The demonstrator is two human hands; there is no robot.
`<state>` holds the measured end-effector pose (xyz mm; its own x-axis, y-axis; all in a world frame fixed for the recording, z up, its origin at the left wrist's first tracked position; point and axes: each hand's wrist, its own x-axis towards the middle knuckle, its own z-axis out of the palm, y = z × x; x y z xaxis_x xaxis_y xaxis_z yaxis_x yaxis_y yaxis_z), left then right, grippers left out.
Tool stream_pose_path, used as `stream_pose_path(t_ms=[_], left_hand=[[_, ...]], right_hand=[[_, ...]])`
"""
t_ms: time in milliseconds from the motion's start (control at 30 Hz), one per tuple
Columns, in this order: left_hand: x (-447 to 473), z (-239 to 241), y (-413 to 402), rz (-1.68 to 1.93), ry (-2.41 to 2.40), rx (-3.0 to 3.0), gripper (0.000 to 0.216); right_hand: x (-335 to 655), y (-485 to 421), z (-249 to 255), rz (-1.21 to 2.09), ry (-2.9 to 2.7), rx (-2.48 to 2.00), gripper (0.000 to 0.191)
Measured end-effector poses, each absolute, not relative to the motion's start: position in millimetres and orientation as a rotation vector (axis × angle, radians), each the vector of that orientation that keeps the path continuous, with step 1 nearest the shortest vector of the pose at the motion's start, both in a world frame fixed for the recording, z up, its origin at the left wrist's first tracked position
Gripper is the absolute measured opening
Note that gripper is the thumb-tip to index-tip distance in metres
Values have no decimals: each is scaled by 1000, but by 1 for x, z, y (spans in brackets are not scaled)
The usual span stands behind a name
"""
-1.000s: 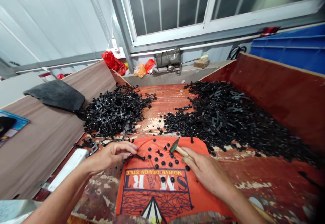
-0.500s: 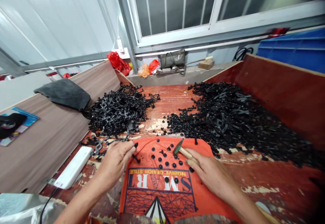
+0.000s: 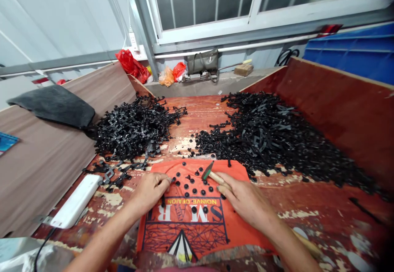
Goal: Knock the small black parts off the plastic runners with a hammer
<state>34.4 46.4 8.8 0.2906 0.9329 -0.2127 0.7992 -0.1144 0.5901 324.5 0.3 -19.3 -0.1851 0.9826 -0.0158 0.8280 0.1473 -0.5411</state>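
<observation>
My right hand (image 3: 241, 196) grips the wooden handle of a small hammer (image 3: 208, 171); its dark, partly green head hangs over the orange printed cloth (image 3: 221, 231). My left hand (image 3: 150, 192) is pinched at the cloth's left side, thumb and index finger together on a small black part (image 3: 163, 200), mostly hidden by the fingers. Between the hands, several round black buttons (image 3: 194, 191) lie scattered on the cloth. Two more rest lower down, on the printed letters.
A heap of black linked parts (image 3: 132, 130) lies back left, a larger heap (image 3: 261, 134) at right. A white power strip (image 3: 76, 202) lies at left. Wooden boards (image 3: 332, 107) wall both sides. Another wooden handle (image 3: 308, 243) shows beneath my right forearm.
The whole view has shifted slightly left and up. My left hand has moved inward over the cloth, closer to the buttons. My right hand still holds the hammer.
</observation>
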Motion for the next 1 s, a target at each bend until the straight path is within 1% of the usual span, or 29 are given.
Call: stream_pose_path(t_ms=[233,500,600,733,867,1000], left_hand=[[45,5,52,172,1552,2089,36],[39,-4,49,172,1560,2067,38],[39,-6,48,150,1578,2072,38],[36,-7,49,165,1557,2009,36],[34,-9,49,197,1512,1997,36],[35,-12,47,236,1489,2008,36]], right_hand=[[323,-1,-16,628,-2089,-1747,40],[323,-2,-16,633,-2055,-1756,40],[310,-5,-4,611,-2031,-1718,43],[276,-6,15,645,-2108,-1560,46],[251,0,15,646,-2239,-1532,46],[250,5,10,549,-2306,-1596,46]])
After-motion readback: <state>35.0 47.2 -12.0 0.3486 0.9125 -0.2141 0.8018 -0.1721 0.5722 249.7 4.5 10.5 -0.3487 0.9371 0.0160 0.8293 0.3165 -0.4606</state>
